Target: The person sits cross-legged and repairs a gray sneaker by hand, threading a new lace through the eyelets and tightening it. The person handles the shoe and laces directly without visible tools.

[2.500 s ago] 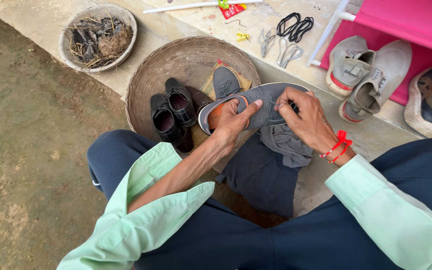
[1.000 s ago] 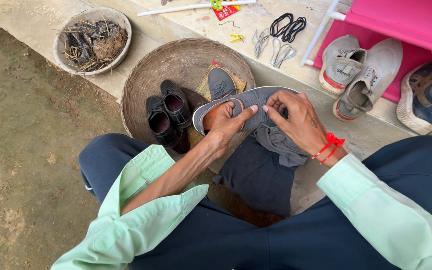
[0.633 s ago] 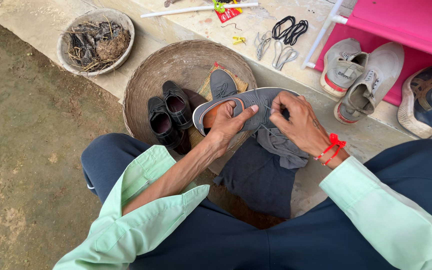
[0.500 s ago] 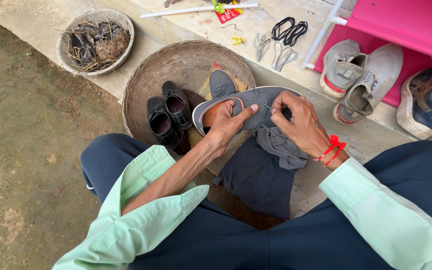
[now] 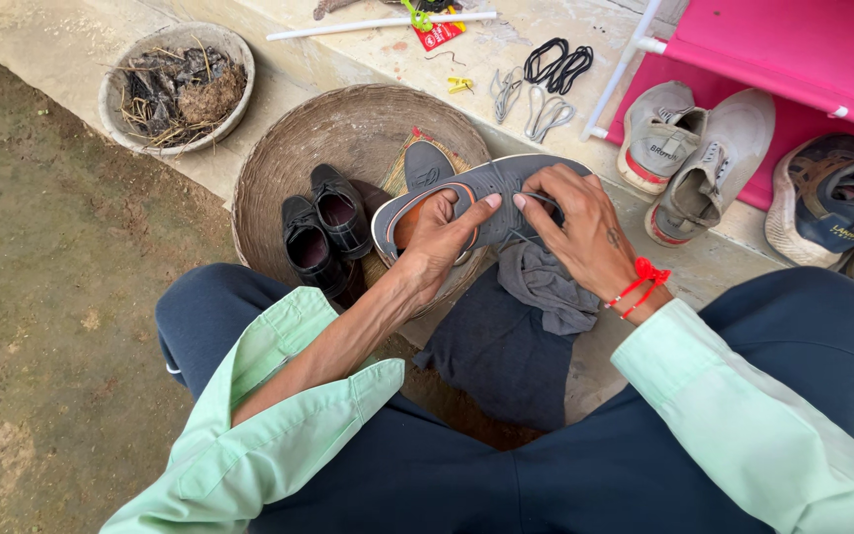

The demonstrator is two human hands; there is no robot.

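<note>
Fingers (image 5: 487, 202) of both hands now pinch together on the grey shoe (image 5: 506, 188), left hand (image 5: 437, 237) shifted up w/ right hand (image 5: 575, 227), prob. working its lace.

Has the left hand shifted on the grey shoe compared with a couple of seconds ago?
No. The left hand holds the grey shoe at the same spot, beside the woven basket; only the camera drifted.

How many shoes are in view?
8, possibly more hidden: grey shoe in both hands, another behind it, two black ones in basket, two beige, two dark by pink rack.
</note>
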